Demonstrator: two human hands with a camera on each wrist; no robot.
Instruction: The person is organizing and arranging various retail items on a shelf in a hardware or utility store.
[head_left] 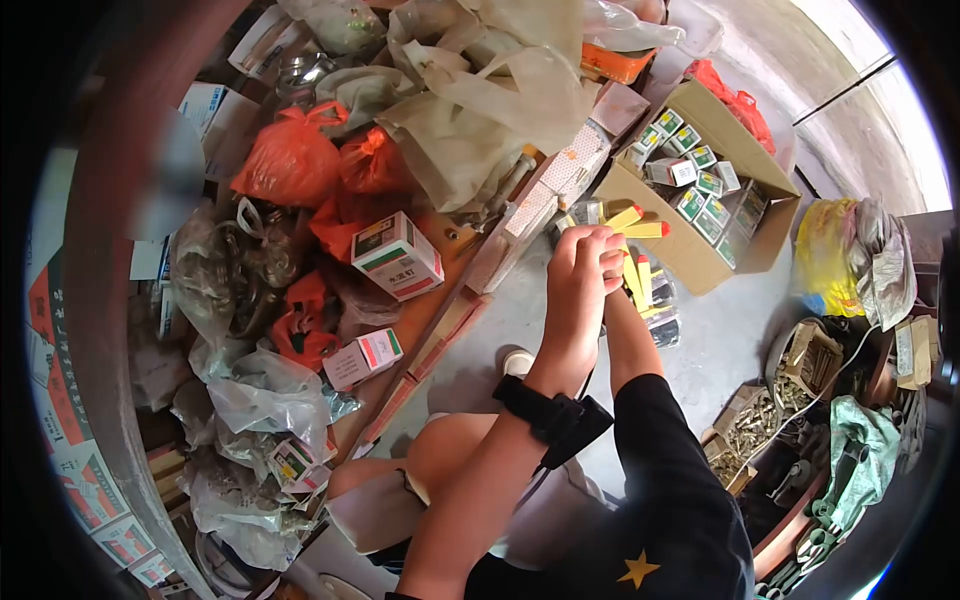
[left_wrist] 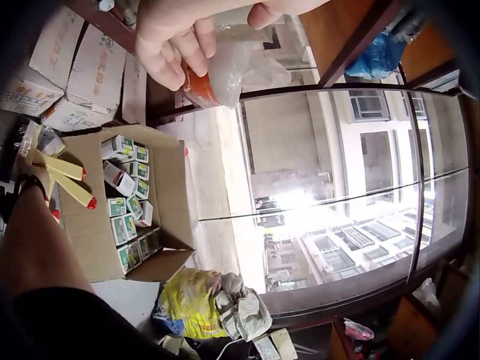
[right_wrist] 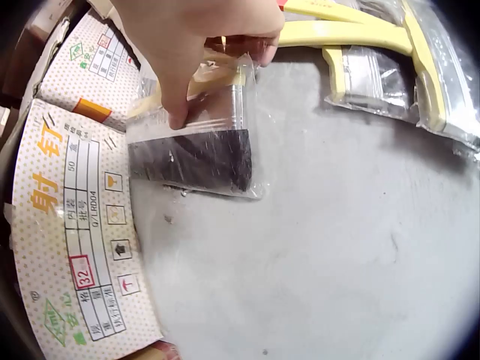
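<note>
In the head view my left hand is over my right, which it largely hides. The left wrist view shows my left hand with loosely bent fingers and nothing visible in them. In the right wrist view my right hand pinches a plastic-wrapped paintbrush with dark bristles, thumb on its ferrule. Several more wrapped brushes with yellow handles lie beside it at the upper right. Their red-tipped handles fan out past my hands in the head view.
An open carton of small green-and-white boxes stands beyond my hands. Left is a shelf with red bags, clear bags and a nail box. Metal parts fill boxes at the right. Dotted boxes line the shelf edge.
</note>
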